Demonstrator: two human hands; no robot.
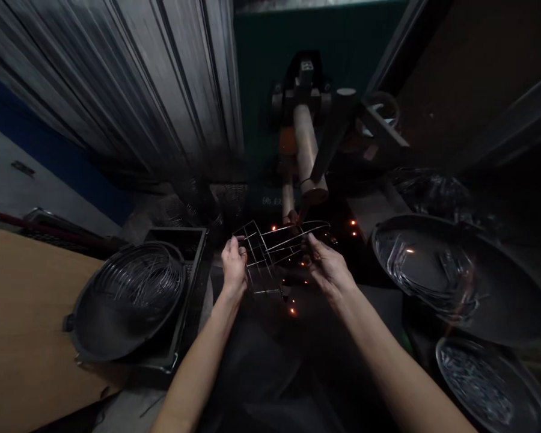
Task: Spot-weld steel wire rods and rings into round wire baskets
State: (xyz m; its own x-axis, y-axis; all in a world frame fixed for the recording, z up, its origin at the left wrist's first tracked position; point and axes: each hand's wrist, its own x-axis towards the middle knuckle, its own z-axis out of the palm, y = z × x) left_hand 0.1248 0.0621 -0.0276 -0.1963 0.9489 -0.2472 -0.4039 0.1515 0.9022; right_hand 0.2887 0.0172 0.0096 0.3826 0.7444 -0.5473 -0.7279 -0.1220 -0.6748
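Note:
A wire frame of thin metal rods spans the space between my two hands. On its left side, my left hand grips it with fingers closed. My right hand has its fingers pinched at the frame's right part, near a curved wire. Just beyond the frame stands a machine with a thick upper metal arm and a thinner lower electrode, whose tip is close to the wires. Orange sparks scatter around and below the frame. Darkness hides where exactly wire and electrode meet.
At left, a black pan of wire rings sits on a dark crate. On the right lie a large dark pan with bent wires and a smaller bowl of short metal pieces. Corrugated metal sheeting stands behind.

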